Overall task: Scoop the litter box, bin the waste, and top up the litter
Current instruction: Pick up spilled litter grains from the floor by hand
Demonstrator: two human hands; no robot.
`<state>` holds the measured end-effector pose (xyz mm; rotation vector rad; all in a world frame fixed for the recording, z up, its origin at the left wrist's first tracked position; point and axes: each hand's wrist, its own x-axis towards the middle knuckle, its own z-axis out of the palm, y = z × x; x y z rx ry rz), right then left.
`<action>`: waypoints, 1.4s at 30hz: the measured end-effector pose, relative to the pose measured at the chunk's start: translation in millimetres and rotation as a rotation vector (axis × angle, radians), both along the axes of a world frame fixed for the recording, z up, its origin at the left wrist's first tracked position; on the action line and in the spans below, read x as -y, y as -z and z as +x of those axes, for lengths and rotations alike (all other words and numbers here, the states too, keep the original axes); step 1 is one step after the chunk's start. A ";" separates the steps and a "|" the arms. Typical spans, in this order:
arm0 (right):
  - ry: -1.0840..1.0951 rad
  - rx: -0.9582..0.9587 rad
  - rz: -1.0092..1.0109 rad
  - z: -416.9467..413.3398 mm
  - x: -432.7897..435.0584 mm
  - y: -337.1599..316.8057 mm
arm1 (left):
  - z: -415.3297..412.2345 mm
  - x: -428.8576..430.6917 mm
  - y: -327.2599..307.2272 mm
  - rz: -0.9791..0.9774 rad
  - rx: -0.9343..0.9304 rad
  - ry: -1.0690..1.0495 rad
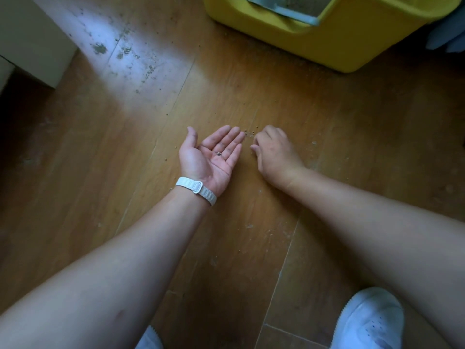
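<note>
The yellow litter box (314, 44) stands on the wooden floor at the top right, with a grey-blue scoop (281, 8) and sandy litter (307, 3) showing inside. My left hand (212, 157) lies palm up on the floor, fingers spread, with a few dark litter grains (219, 153) in the palm. Just to its right, my right hand (273, 153) rests knuckles up with fingers curled down onto the floor. Loose litter grains (249, 133) lie between the two hands' fingertips. Whether the right fingers pinch a grain is hidden.
Dusty smears and litter crumbs (120, 51) mark the floor at the upper left. A pale cabinet corner (32, 41) stands at the far left. My white shoes (370, 321) are at the bottom. Blue-grey fabric (450, 34) sits right of the box.
</note>
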<state>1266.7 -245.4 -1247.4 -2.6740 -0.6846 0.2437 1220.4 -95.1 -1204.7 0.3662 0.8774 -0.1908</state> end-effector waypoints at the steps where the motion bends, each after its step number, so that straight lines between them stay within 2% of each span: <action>1: 0.029 -0.002 0.062 -4.6 0.1 -3.5 | -1.2 -0.5 0.5 0.008 -0.005 -0.001; 4: 0.111 -0.013 0.258 -23.3 -5.5 -20.8 | -4.7 1.8 2.3 0.029 -0.029 0.008; 9: 0.096 -0.019 0.404 -51.0 -28.1 -37.1 | -7.3 17.1 -2.7 -0.041 -0.016 0.021; 13: 0.092 -0.029 0.414 -51.3 -26.6 -38.8 | -8.3 15.8 -2.8 -0.068 -0.011 0.018; 16: 0.188 -0.017 0.401 -36.0 -11.4 -36.8 | -9.0 7.0 -0.5 -0.013 -0.021 0.010; 20: 0.288 -0.055 0.217 -6.9 12.8 -22.4 | -9.9 -0.1 0.0 0.028 -0.037 0.018; 24: 0.208 -0.147 0.091 9.1 20.1 -10.0 | -9.0 -1.2 -1.3 0.029 -0.044 0.008; 29: 0.165 -0.104 0.119 20.2 18.9 2.6 | -7.9 0.8 -1.5 0.036 -0.047 0.008; 37: 0.177 0.101 0.257 18.4 15.0 21.3 | -0.4 4.9 2.1 0.034 -0.044 0.004; 42: 0.129 0.168 0.258 18.6 12.6 25.9 | 2.5 8.9 4.1 0.035 -0.048 -0.003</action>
